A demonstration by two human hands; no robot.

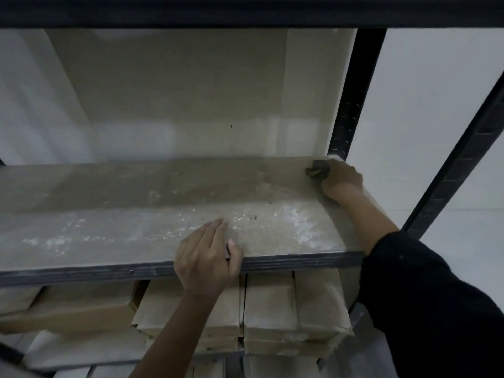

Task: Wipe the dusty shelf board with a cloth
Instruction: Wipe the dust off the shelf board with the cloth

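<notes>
The shelf board runs across the middle of the view, a pale brown panel with a dark front edge, set in a black metal rack. Its surface carries a film of dust: white powdery patches lie along the front half, thickest toward the right, with a few dark specks among them; the far strip of the board looks darker and cleaner. The right hand reaches to the far right corner of the board, next to the rear upright post, and is clenched around a dark, bunched cloth that is pressed against the board surface. The right arm crosses the right end of the board, and a black sleeve covers it from the elbow down. The left hand rests on the front edge of the board near its middle, fingers extended flat on the dusty surface and thumb hooked over the dark edge; it grasps nothing else. On the level below, directly under the board, sit stacked cardboard boxes, close together and touching. A white wall stands behind and to the right of the rack.
</notes>
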